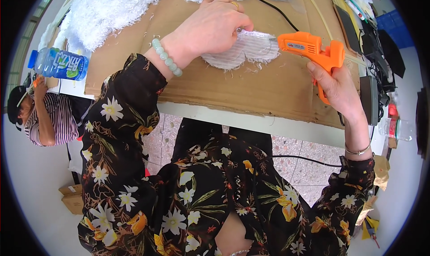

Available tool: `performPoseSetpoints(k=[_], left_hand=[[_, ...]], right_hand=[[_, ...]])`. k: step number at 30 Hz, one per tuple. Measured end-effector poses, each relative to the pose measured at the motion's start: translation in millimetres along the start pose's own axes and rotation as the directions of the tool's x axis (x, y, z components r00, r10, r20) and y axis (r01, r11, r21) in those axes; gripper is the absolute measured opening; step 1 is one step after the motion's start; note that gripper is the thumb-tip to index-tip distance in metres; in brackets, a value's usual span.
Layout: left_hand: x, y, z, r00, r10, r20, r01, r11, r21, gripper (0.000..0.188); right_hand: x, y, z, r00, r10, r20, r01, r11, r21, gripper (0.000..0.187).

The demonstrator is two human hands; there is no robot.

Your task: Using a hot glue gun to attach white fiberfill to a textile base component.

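Floral fabric fills the near view: the blouse (197, 202) of the person at work, whose forearms reach over a white table (251, 120) covered by cardboard (215, 94). The right hand (337, 86) is wrapped around the handle of an orange glue gun (309, 46), its thumb along the near side. The nozzle points left, at the right edge of a white, frayed cloth (244, 54); whether the two touch cannot be told.

The cloth lies on the cardboard, partly beneath the left hand (212, 27), whose fingers bend over its upper edge; whether they pinch it cannot be made out. Pale green beads (164, 56) circle that wrist.

Beyond, to the left, is a shaggy white pile (109, 14), with a blue-capped bottle (60, 64) lying nearby. A co-worker (53, 117) in stripes is at the far left.
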State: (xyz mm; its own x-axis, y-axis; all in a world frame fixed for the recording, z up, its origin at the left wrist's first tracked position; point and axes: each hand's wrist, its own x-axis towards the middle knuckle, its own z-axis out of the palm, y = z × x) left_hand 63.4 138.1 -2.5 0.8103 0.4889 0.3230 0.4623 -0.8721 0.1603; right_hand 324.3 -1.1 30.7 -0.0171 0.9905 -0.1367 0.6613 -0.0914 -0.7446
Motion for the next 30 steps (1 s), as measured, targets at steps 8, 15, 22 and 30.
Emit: performPoseSetpoints(k=[8,15,22,30], left_hand=[[-4,1,1,0.998,0.044,-0.035,-0.043,0.999,0.011,0.032],[-4,2,1,0.996,0.066,-0.059,-0.065,0.998,0.016,0.031],[-5,1,4,0.991,0.087,-0.104,-0.086,0.996,0.014,0.026],[-6,2,5,0.99,0.103,-0.099,-0.103,0.995,0.003,0.025]], right_hand=[[0,2,-2,1.0,0.014,-0.002,-0.014,0.999,-0.034,0.032],[-1,0,0,1.0,-0.002,0.004,0.002,1.0,-0.029,0.032],[5,-2,6,0.998,0.028,0.054,-0.028,0.999,-0.017,0.034],[1,-3,9,0.999,0.044,0.015,-0.045,0.993,0.109,0.03]])
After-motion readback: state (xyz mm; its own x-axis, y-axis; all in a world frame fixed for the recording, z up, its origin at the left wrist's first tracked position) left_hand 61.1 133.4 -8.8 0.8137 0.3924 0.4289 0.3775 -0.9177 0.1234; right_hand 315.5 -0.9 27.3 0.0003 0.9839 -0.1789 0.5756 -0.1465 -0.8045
